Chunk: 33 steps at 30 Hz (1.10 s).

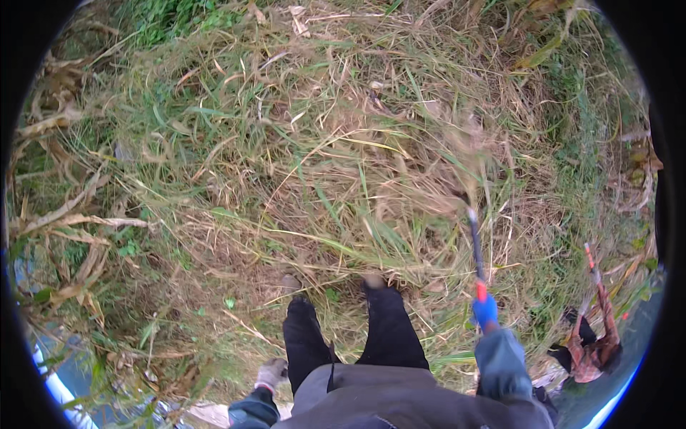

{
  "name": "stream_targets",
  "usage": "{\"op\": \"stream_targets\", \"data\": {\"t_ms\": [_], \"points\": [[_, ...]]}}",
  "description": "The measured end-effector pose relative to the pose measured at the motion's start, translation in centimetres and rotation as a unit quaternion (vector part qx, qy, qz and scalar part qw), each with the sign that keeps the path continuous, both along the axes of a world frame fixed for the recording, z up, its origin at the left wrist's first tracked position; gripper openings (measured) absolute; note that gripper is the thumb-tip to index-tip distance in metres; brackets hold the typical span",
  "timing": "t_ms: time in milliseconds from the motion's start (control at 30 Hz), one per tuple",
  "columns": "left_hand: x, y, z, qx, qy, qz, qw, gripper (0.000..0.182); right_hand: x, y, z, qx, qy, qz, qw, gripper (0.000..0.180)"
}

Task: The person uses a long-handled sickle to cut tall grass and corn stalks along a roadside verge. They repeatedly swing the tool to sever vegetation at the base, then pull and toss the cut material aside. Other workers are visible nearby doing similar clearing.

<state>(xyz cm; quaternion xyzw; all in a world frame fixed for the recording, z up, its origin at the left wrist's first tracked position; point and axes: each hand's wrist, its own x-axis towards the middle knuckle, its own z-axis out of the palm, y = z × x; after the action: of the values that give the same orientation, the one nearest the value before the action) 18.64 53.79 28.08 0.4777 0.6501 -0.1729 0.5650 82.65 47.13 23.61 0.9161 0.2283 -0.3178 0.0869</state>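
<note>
My right hand (485,312), in a blue glove, grips the red-orange end of a dark-handled tool (476,246). The tool points away from me, and its far end is lost in motion blur among dry grass stalks, so its kind cannot be told. My left hand (272,372), in a pale glove, hangs low beside my left leg (308,332); whether it holds anything is not clear. Cut or flattened grass (353,177), mixed green and straw-coloured, covers the ground before my feet.
At the lower right another person (587,351) in a plaid shirt holds a tool with an orange part (590,257). Dry, broad-leaved stalks (80,220) stand along the left side. Green leafy plants (177,19) grow at the top left, and taller grass (584,139) on the right.
</note>
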Motion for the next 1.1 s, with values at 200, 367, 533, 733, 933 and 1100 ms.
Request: {"op": "stream_targets", "data": {"t_ms": [200,367,533,733,933,1100], "points": [[8.1,8.0,0.8,0.017,-0.008,0.238,0.971,0.015,8.2,-8.1,2.3,-0.006,0.083,-0.147,0.986,0.021],[15.9,10.9,3.5,0.047,-0.076,0.405,0.910,0.024,4.0,9.3,3.7,0.065,0.028,0.086,0.994,0.029],[17.9,6.8,2.4,-0.051,-0.080,0.439,0.893,0.022,-0.3,26.0,-1.0,0.274,0.137,0.082,0.948,0.031],[15.6,1.4,1.4,-0.082,0.025,0.423,0.902,0.026,-1.3,23.2,-18.0,0.255,0.079,0.167,0.949,0.030],[10.9,-0.7,-4.5,-0.099,0.036,0.328,0.939,0.027,2.4,-14.4,2.9,-0.104,0.003,-0.032,0.994,0.027],[12.3,2.4,-7.5,-0.088,-0.013,0.222,0.971,0.022,1.1,-17.7,9.4,-0.078,0.025,-0.038,0.996,0.026]]}}
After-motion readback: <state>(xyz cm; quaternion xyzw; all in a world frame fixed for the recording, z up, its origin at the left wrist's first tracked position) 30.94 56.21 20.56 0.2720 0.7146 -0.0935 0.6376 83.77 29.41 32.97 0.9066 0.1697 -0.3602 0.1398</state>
